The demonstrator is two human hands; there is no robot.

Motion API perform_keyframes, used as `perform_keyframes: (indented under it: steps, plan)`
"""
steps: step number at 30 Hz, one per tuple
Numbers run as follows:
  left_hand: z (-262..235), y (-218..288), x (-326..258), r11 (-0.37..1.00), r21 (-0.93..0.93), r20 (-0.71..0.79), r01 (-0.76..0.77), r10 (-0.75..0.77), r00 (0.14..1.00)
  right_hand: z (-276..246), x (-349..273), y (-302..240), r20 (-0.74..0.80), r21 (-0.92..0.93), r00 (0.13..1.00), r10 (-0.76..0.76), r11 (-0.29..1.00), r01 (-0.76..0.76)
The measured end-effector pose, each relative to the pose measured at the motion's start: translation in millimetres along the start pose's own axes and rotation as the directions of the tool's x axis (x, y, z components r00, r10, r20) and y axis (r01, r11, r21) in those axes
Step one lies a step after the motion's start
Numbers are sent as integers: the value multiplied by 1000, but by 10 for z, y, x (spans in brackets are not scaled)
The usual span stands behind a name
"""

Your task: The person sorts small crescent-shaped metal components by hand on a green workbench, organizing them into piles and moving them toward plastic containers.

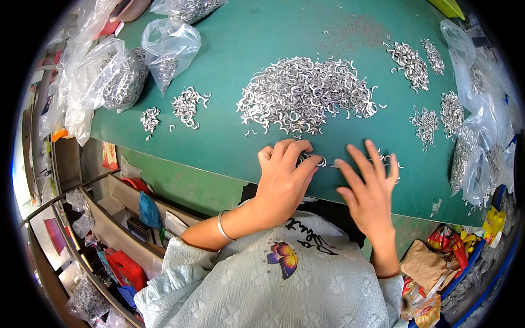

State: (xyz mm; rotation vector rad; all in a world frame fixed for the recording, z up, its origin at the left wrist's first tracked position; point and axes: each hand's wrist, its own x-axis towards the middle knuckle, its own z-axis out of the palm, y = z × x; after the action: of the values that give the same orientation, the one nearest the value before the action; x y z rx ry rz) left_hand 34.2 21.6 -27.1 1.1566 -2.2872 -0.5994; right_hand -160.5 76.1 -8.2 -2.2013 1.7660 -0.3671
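Small silvery C-shaped metal pieces lie in a large pile (306, 93) in the middle of the green table. My left hand (285, 177), a bracelet on its wrist, is at the near side of this pile. Its fingers curl round a small cluster of the C-shaped metal pieces (320, 162), partly hidden by the fingers. To its right, my right hand (372, 191) is open, its fingers spread low over the table. Several loose C-shaped pieces (384, 158) lie around and beneath its fingers, and a tiny piece shows by the index fingertip.
Smaller heaps of metal pieces lie at the left (187, 106) and right (410, 65) of the green table (229, 33). Clear plastic bags (117, 82) of pieces stand at the left, more bags (476, 158) at the right edge. Below left is a drawer unit (123, 229) with assorted items.
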Motion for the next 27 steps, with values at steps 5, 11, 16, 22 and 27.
perform_keyframes:
  steps: [5, 11, 16, 22, 27]
  plan:
    - [0, -43, -23, 998, -37, -22, 43, -44, 999, -1, -54, 95, -80, 71, 996, 26, 997, -21]
    - [-10, -55, -25, 999, -20, -26, 33, -33, 999, 19, -51, 83, -147, 48, 988, 43, 998, -37]
    - [11, 11, 27, 998, -65, -18, 11, -12, 1000, 33, -10, 8, -185, 106, 982, 47, 994, -27]
    - [3, 25, -8, 994, -111, 39, -18, 22, 999, 42, -51, 91, -228, 88, 970, 79, 994, -60]
    - [-14, 21, -23, 994, -107, -39, 22, -27, 999, 33, 15, -50, -88, 55, 996, -34, 998, 39]
